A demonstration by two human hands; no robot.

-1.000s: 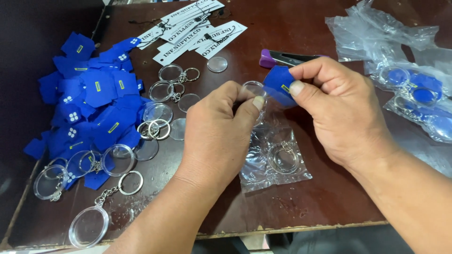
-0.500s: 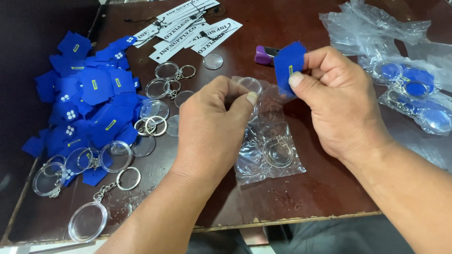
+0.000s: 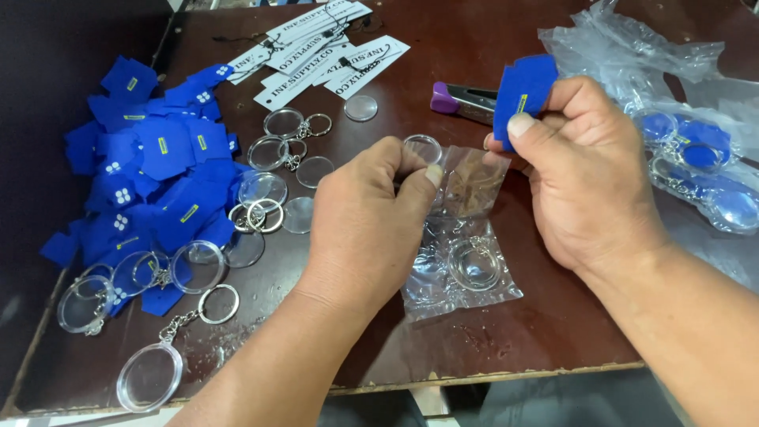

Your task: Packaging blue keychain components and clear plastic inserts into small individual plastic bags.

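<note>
My left hand pinches a clear round plastic disc between thumb and fingers, just above a small clear plastic bag holding a keyring. My right hand grips a blue paper insert with a small yellow mark, held up beside the disc. Both hands hover over the dark brown table.
A heap of blue inserts lies at the left. Clear keyring shells and rings are scattered beside it. White printed tags lie at the back, a purple-ended tool behind my hands. Bags of finished blue keyrings sit at the right.
My right hand has lifted the blue insert up and away from the disc. My left hand keeps its pinch on the clear disc.
</note>
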